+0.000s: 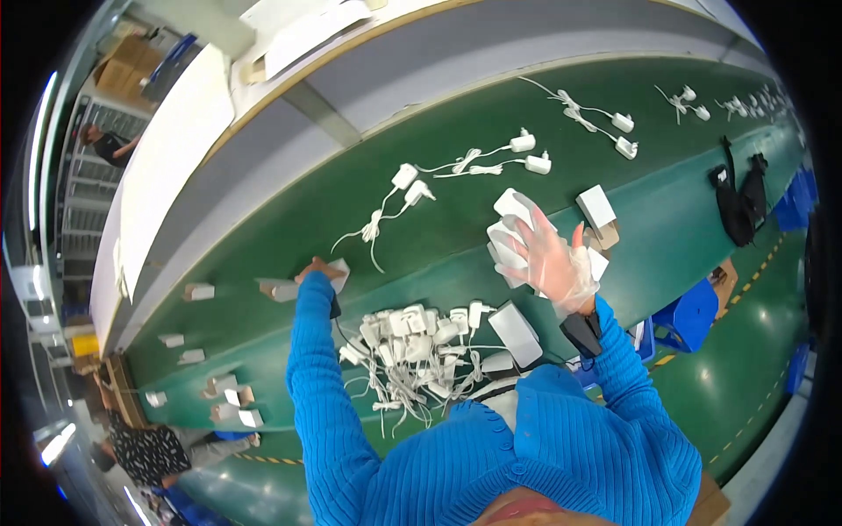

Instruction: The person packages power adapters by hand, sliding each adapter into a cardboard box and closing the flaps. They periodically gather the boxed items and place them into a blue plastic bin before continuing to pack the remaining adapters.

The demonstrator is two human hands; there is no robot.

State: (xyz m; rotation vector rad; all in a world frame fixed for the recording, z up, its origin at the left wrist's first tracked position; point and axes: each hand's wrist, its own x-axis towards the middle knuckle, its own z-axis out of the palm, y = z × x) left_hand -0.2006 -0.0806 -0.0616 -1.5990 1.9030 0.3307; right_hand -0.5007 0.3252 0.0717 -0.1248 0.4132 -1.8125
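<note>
Fingers of the gloved right hand [558, 263] were spread over clustered white boxes [510, 204]; on the green worktop [438, 223], one white box [340, 274] was touched by the left hand [317, 266], whether pinched couldn't be told. Boxes were apparently being set out; a clean single pickup seemed called for next, white adaptors [412, 323] heaped nearby.

Two hands [554, 263], two co-workers [147, 449] — one adapter heap [408, 346], three adapter pairs [404, 176] laid nearest

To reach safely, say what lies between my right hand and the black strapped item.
White boxes beside the right hand, then green tabletop: head view.
</note>
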